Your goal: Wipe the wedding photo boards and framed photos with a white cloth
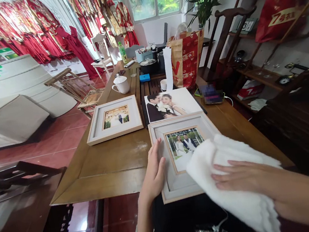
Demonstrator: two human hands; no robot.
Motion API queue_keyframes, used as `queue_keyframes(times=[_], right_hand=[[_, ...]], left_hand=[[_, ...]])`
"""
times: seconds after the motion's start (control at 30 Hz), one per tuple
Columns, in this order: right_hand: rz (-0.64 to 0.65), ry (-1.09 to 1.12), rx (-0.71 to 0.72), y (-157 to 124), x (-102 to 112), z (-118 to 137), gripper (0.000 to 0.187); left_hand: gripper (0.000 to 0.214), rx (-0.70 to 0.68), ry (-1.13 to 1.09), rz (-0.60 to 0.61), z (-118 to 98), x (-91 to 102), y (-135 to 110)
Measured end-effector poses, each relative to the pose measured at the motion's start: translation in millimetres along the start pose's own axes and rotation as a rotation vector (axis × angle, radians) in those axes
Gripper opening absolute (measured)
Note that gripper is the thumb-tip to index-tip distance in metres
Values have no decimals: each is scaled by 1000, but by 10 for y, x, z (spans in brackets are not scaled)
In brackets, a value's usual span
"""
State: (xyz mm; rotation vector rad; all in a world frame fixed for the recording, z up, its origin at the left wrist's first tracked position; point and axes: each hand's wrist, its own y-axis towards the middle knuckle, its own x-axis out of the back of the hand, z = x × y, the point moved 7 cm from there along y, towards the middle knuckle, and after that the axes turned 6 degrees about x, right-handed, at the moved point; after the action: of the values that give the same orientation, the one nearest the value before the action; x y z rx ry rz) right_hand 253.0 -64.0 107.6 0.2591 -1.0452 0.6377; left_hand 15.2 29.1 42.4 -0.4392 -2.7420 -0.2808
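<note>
A white-framed wedding photo [174, 128] lies at the near edge of the wooden table [115, 164], partly overhanging it. My left hand [154, 172] lies flat and open on the frame's left border, fingers stretched out. My right hand [239, 175] presses flat, fingers together and extended, on a white cloth [231, 182] that covers the frame's lower right part. A second framed photo [114, 119] rests further left on the table. Behind the near frame lies an unframed wedding print [170, 104].
A white teapot [121, 84], a blue box [144, 77], a pot [149, 65], a red paper bag [186, 59] and a phone [212, 95] stand further back. Wooden chairs [77, 88] flank the table; shelves [276, 35] rise at right, and red garments [28, 30] hang at the back.
</note>
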Motion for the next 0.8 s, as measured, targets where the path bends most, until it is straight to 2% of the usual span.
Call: queue_keyframes(times=[0.07, 0.17, 0.3, 0.43, 0.5, 0.57, 0.7, 0.8], right_hand=[[8, -37, -72, -94, 3, -277, 79], [-50, -115, -123, 14, 69, -604, 73], [-163, -271, -118, 468, 217, -852, 69], [-216, -386, -219, 904, 288, -928, 81], [-173, -402, -258, 1069, 229, -846, 85], [-116, -400, -242, 1202, 116, -649, 88], [-4, -341, -109, 1374, -210, -30, 93], [23, -311, 20, 1377, -407, 421, 92]], left_hand=[[51, -13, -5, 12, -11, 1, 3], [51, -31, -10, 27, -20, 2, 5], [50, -43, -11, 29, -32, 5, 3], [49, -37, -19, 20, -46, 10, 1], [49, -28, -12, 18, -41, 9, 2], [50, -22, 3, 15, -27, 7, 4], [52, -31, 22, 17, -15, 2, 3], [55, -42, 26, 19, -32, 3, -1]])
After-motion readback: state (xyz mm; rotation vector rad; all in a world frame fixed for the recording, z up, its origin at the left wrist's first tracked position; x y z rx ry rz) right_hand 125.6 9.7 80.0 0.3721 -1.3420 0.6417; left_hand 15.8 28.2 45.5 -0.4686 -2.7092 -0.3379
